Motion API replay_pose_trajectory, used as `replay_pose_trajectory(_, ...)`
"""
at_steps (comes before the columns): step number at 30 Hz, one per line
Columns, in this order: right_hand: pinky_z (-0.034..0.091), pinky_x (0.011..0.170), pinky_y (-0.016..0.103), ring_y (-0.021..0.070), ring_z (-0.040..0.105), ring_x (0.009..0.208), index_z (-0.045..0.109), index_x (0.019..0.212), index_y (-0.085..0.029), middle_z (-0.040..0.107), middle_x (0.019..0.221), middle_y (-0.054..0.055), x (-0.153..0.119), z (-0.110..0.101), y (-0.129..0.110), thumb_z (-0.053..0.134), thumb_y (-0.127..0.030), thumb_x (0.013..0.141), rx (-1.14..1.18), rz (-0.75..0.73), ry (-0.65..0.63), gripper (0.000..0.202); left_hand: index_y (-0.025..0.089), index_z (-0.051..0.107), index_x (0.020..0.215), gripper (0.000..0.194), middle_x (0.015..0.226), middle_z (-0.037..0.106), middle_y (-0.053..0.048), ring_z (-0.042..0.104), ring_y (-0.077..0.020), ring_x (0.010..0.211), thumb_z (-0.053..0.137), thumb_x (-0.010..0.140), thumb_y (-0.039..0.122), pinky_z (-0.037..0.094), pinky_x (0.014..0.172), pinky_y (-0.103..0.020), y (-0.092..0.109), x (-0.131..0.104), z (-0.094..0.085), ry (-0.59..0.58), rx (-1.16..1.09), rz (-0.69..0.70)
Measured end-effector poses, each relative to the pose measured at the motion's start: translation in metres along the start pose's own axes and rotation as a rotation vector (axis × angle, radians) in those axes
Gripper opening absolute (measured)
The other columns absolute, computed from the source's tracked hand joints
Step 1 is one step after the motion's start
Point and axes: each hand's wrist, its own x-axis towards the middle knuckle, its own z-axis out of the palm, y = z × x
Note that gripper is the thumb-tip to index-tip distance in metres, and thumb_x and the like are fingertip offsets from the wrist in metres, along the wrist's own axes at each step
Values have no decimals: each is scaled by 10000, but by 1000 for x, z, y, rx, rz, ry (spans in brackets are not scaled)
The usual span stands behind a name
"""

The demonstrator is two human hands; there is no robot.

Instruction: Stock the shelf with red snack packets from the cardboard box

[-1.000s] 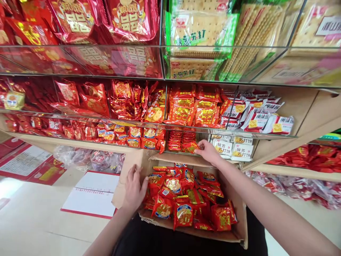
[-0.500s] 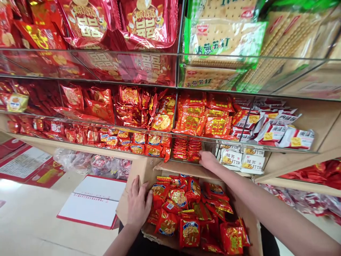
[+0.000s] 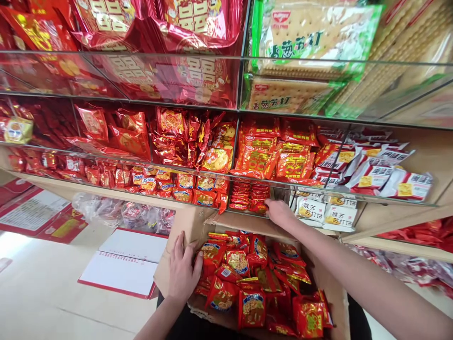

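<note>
The left hand [image 3: 184, 271] and right hand [image 3: 281, 213] are bare; the slim forearms [image 3: 357, 271] are bare too; plain black clothing [image 3: 360, 318] shows at the bottom centre and lower right of the frame.

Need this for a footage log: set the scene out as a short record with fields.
Left hand: on the left side of the box
Right hand: at the stacked red packets, grip unclear
Box: cardboard, open, in front of the shelves
Contents: loose red packets
Right of stacks: white packets
</note>
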Motion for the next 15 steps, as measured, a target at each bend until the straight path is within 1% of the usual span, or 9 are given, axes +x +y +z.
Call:
replay_pose_trajectory(2,425,743,322,262,592,918,565,1062,-165,637,970,131,0,-2,3,532,-167,754,27,10,3,309,216,540,1023,243,1415,224,-111,271,-273,1283,463,807,296,332,986,-455,0,0,0,-4,-1,1)
replay_pose_trajectory(7,426,774,244,199,583,961,536,1080,-172,617,1055,86,6,1,9,599,-188,720,132,48,-3,366,211,543,1013,236,1397,252,-121,274,-281,1280,473,800,285,334,980,-470,1,1,-2,9,0,8)
replay_pose_trajectory(9,430,771,250,207,586,954,526,1070,-139,617,1041,110,7,4,8,609,-183,708,165,84,-9,374,209,540,1011,232,1396,253,-127,275,-287,1278,476,800,281,339,973,-477,1,2,-2,12,2,13)
replay_pose_trajectory(12,451,713,279,243,601,905,464,1109,-62,614,997,177,6,7,6,653,-188,657,217,170,-4,506,213,535,1017,235,1405,242,-125,270,-289,1281,480,798,277,336,976,-481,1,2,-1,11,0,14)
replay_pose_trajectory(15,466,664,265,228,610,865,408,1164,-63,612,999,172,7,9,4,698,-287,621,298,219,23,656,215,543,1014,236,1413,236,-119,269,-292,1283,483,794,276,333,982,-479,2,1,-1,11,0,11)
